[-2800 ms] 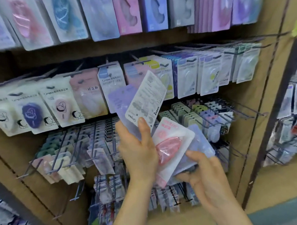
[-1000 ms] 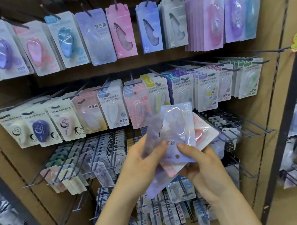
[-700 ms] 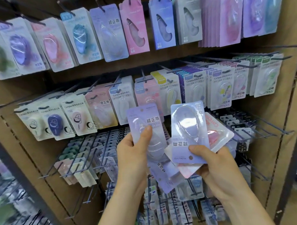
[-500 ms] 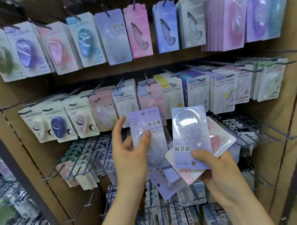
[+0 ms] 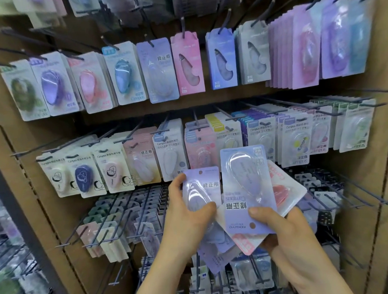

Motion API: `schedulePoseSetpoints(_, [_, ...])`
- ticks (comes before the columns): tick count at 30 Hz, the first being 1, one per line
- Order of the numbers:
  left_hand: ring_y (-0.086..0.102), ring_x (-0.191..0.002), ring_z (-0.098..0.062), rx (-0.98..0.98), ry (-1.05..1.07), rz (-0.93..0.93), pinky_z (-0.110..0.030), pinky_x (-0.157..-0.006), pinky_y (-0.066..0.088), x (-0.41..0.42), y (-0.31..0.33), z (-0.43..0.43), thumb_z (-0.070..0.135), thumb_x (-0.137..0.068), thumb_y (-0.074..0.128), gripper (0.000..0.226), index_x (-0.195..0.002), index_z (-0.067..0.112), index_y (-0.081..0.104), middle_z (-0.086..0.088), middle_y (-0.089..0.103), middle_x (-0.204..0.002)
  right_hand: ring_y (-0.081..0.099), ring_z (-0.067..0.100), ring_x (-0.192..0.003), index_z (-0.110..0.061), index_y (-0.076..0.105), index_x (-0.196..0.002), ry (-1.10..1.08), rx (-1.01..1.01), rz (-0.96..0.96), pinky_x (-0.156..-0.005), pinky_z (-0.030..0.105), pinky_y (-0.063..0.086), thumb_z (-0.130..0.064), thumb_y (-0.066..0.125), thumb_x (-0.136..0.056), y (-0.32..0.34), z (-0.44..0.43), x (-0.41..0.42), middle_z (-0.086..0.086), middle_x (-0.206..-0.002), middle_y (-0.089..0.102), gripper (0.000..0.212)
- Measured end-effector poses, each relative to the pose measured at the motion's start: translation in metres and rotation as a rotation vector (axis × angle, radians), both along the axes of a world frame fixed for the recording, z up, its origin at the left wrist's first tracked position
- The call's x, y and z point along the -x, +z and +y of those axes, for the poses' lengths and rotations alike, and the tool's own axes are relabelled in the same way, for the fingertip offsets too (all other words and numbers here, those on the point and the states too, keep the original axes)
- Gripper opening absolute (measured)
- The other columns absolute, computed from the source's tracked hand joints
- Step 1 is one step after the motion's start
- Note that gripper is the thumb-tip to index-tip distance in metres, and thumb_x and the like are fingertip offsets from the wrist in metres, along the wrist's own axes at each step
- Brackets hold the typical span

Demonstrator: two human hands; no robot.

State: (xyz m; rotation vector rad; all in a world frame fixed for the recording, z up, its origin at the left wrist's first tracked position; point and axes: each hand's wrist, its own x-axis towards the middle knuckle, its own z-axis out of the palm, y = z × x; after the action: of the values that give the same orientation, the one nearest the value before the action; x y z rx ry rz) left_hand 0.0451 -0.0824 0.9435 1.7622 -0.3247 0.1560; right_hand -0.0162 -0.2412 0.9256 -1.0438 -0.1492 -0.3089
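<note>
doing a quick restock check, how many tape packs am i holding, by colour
lavender: 3 (upright lavender pack in the left hand, upside-down lavender pack in the right hand, low lavender pack beneath them)
pink: 1 (pink pack behind the upside-down one)
total: 4 showing

Pink correction-tape pack [image 5: 187, 64] on peg, cartoon-print packs [image 5: 84, 176] below, brown pegboard [image 5: 385, 184]

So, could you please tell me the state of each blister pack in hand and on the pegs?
Small lavender blister pack: upright, gripped by the left hand.
Larger lavender-blue blister pack: upside down, pinched by the right hand.
White-and-pink blister pack: tilted, behind the larger one, same hand.
Pink card pack, top row: hanging on a dark peg.
</note>
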Motion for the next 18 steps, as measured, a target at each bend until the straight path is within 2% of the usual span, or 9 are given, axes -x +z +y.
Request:
schedulePoseSetpoints(3, [0.063, -0.102, -0.008, -0.047, 0.009, 0.036, -0.042, -0.093, 0.052, 0.0, 0.007, 0.004, 0.043, -0.068, 0.072, 0.054, -0.111, 0.043, 0.039, 0.019, 0.058, -0.116, 0.074, 0.03, -0.082, -0.011, 0.065, -0.113, 0.04, 0.05, -0.017, -0.059, 0.035, 0.06, -0.006, 0.065, -0.068, 0.011, -0.004, -0.001, 0.014, -0.097, 0.076, 0.045])
schedulePoseSetpoints(6, [0.065, -0.1, -0.009, -0.087, 0.025, 0.075, -0.041, -0.091, 0.053, 0.0, 0.015, 0.014, 0.049, -0.058, 0.077, 0.06, -0.107, 0.034, 0.045, 0.013, 0.064, -0.113, 0.074, 0.031, -0.082, -0.009, 0.066, -0.113, 0.062, 0.106, -0.052, -0.059, 0.035, 0.06, 0.004, 0.077, -0.061, 0.022, -0.009, -0.005, 0.016, -0.097, 0.075, 0.055])
schedulePoseSetpoints(8, [0.066, -0.101, -0.011, -0.112, 0.031, 0.081, -0.042, -0.092, 0.053, -0.001, 0.022, 0.021, 0.051, -0.051, 0.077, 0.067, -0.108, 0.034, 0.048, 0.011, 0.067, -0.111, 0.073, 0.032, -0.091, -0.018, 0.072, -0.11, 0.077, 0.111, -0.075, -0.07, 0.042, 0.062, -0.011, 0.078, -0.059, 0.03, -0.012, -0.009, 0.012, -0.102, 0.075, 0.051])
schedulePoseSetpoints(10, [0.065, -0.103, -0.01, -0.125, 0.024, 0.074, -0.041, -0.094, 0.052, -0.002, 0.028, 0.028, 0.048, -0.047, 0.076, 0.07, -0.11, 0.036, 0.047, 0.01, 0.066, -0.115, 0.072, 0.03, -0.097, -0.034, 0.077, -0.098, 0.105, 0.153, -0.106, -0.082, 0.049, 0.059, -0.036, 0.096, -0.038, 0.039, -0.012, -0.015, 0.006, -0.105, 0.075, 0.062])
schedulePoseSetpoints(12, [0.064, -0.104, -0.005, -0.109, 0.001, 0.063, -0.036, -0.094, 0.052, -0.004, 0.035, 0.034, 0.038, -0.049, 0.077, 0.069, -0.112, 0.036, 0.048, 0.008, 0.063, -0.12, 0.07, 0.029, -0.101, -0.046, 0.076, -0.089, 0.084, 0.212, -0.111, -0.091, 0.057, 0.053, -0.058, 0.094, -0.02, 0.051, -0.008, -0.021, -0.001, -0.104, 0.076, 0.073])
schedulePoseSetpoints(14, [0.063, -0.096, 0.002, -0.093, 0.021, 0.004, -0.028, -0.085, 0.051, -0.006, 0.042, 0.038, 0.019, -0.062, 0.078, 0.059, -0.112, 0.034, 0.05, 0.007, 0.064, -0.116, 0.069, 0.031, -0.102, -0.05, 0.075, -0.085, 0.09, 0.228, -0.116, -0.094, 0.061, 0.049, -0.058, 0.092, -0.016, 0.064, -0.005, -0.026, -0.004, -0.098, 0.077, 0.071])
schedulePoseSetpoints(16, [0.065, -0.086, -0.001, -0.059, 0.068, -0.073, -0.018, -0.069, 0.049, -0.011, 0.049, 0.043, 0.002, -0.074, 0.071, 0.051, -0.111, 0.033, 0.054, 0.006, 0.066, -0.108, 0.068, 0.035, -0.103, -0.045, 0.076, -0.086, 0.09, 0.214, -0.136, -0.095, 0.063, 0.047, -0.061, 0.091, -0.009, 0.077, -0.001, -0.028, 0.004, -0.098, 0.077, 0.08])
schedulePoseSetpoints(18, [0.065, -0.083, -0.004, -0.036, 0.115, -0.141, -0.014, -0.062, 0.048, -0.014, 0.063, 0.047, 0.003, -0.073, 0.073, 0.053, -0.11, 0.036, 0.056, 0.007, 0.067, -0.104, 0.069, 0.039, -0.098, -0.031, 0.079, -0.088, 0.102, 0.191, -0.129, -0.094, 0.063, 0.048, -0.048, 0.094, -0.005, 0.092, 0.001, -0.03, 0.013, -0.097, 0.076, 0.086])
